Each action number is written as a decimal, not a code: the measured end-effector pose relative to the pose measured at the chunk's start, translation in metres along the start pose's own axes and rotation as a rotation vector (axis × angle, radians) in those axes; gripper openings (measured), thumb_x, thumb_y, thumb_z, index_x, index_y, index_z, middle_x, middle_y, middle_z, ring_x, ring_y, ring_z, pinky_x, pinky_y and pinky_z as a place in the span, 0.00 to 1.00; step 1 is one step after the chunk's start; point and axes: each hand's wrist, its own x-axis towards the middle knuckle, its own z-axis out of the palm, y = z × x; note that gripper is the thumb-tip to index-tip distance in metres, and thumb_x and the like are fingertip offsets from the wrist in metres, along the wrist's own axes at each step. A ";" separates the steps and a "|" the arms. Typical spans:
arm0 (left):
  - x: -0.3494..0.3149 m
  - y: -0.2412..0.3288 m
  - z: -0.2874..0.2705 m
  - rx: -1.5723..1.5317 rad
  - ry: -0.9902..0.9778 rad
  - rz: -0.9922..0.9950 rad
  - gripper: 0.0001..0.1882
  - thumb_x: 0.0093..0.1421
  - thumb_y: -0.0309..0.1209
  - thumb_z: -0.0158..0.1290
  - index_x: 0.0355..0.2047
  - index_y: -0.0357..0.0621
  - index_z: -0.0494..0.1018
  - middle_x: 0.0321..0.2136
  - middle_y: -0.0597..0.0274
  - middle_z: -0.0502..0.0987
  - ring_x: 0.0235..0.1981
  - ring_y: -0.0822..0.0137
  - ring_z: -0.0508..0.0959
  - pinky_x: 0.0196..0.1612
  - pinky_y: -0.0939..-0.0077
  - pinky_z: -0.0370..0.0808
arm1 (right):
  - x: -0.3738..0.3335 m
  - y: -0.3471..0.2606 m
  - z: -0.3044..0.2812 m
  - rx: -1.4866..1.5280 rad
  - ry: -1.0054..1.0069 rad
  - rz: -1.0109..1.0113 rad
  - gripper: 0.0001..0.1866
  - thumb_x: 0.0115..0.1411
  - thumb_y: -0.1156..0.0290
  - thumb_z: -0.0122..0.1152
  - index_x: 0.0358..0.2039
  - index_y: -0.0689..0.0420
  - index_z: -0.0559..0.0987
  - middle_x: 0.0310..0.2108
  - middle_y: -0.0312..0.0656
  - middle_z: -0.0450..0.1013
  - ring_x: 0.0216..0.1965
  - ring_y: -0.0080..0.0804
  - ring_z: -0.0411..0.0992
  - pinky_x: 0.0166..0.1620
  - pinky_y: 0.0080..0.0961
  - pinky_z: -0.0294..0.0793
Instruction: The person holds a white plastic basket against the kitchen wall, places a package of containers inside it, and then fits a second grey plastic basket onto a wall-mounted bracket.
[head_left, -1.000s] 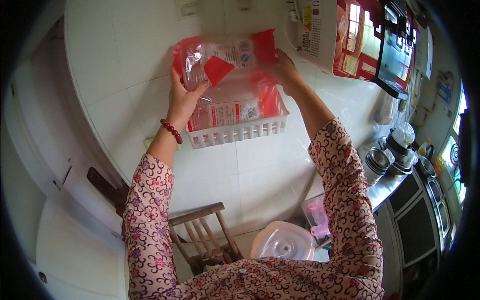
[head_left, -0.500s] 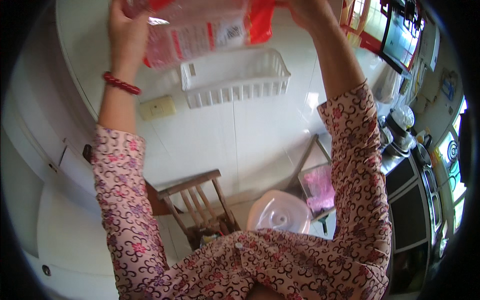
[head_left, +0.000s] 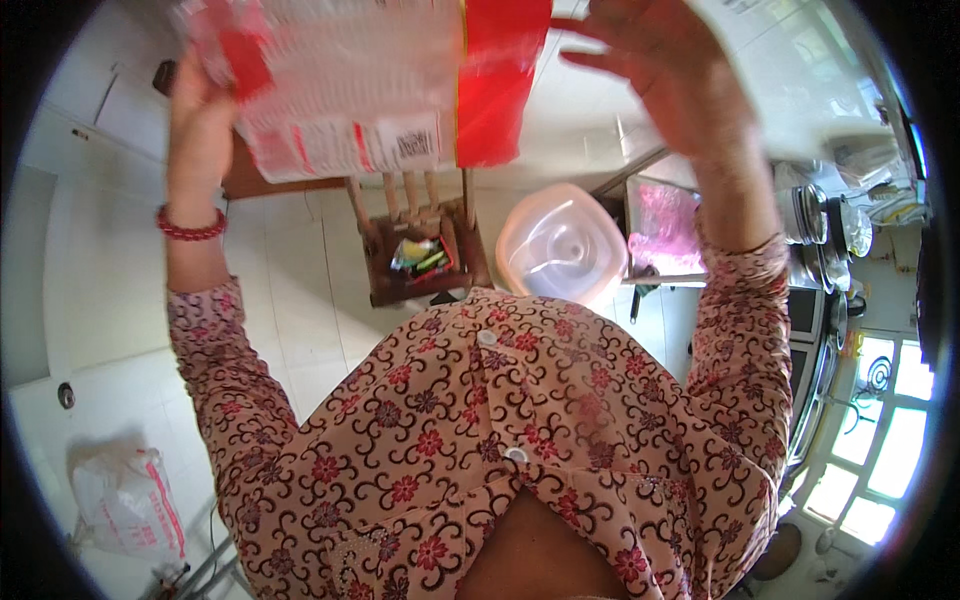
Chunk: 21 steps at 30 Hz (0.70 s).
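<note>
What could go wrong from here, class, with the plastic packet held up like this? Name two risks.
1. Only the left hand grips the plastic packet; the right hand is open beside its red end, so the packet might slip and fall.
2. Below it stand a wooden chair and a clear plastic lid; a dropped packet could land on either.

The clear-and-red plastic packet (head_left: 370, 85) runs off the top edge, hiding the left hand's (head_left: 200, 110) fingers.
</note>
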 end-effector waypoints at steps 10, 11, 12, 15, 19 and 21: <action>-0.430 0.095 -0.233 0.270 0.883 -0.425 0.26 0.56 0.20 0.51 0.56 0.41 0.60 0.45 0.62 0.72 0.47 0.70 0.72 0.46 0.75 0.71 | 0.034 0.185 0.402 -0.005 -0.499 0.813 0.26 0.55 0.59 0.61 0.53 0.49 0.69 0.47 0.33 0.70 0.48 0.28 0.66 0.45 0.41 0.64; -0.448 0.082 -0.228 0.201 0.932 -0.501 0.26 0.57 0.22 0.52 0.56 0.41 0.60 0.45 0.61 0.73 0.47 0.69 0.72 0.47 0.74 0.71 | 0.012 0.201 0.405 -0.002 -0.457 0.885 0.24 0.55 0.59 0.61 0.51 0.49 0.70 0.46 0.32 0.70 0.47 0.27 0.66 0.44 0.39 0.65; -0.458 0.072 -0.228 0.140 0.972 -0.562 0.26 0.57 0.24 0.53 0.55 0.40 0.60 0.45 0.60 0.73 0.47 0.67 0.73 0.47 0.73 0.71 | -0.002 0.214 0.410 0.000 -0.409 0.938 0.22 0.56 0.59 0.60 0.50 0.50 0.71 0.44 0.31 0.71 0.46 0.26 0.66 0.43 0.37 0.65; -0.494 0.023 -0.253 0.351 0.990 -0.677 0.28 0.56 0.31 0.56 0.55 0.40 0.60 0.47 0.54 0.72 0.48 0.60 0.73 0.49 0.69 0.69 | -0.015 0.238 0.435 0.043 -0.418 0.990 0.25 0.54 0.59 0.61 0.51 0.53 0.68 0.43 0.37 0.71 0.46 0.31 0.67 0.44 0.36 0.67; -0.502 0.016 -0.252 0.965 0.995 -0.752 0.38 0.53 0.37 0.58 0.58 0.33 0.53 0.55 0.40 0.62 0.57 0.47 0.62 0.59 0.65 0.60 | -0.048 0.252 0.446 -0.527 -0.402 0.601 0.35 0.49 0.59 0.62 0.55 0.57 0.61 0.43 0.54 0.69 0.50 0.49 0.66 0.53 0.34 0.65; -0.506 0.027 -0.249 1.000 0.994 -0.710 0.35 0.55 0.34 0.56 0.57 0.30 0.55 0.56 0.39 0.61 0.57 0.47 0.62 0.59 0.65 0.60 | -0.068 0.256 0.440 -0.471 -0.494 0.718 0.31 0.48 0.57 0.62 0.50 0.58 0.68 0.45 0.52 0.70 0.49 0.48 0.67 0.50 0.35 0.68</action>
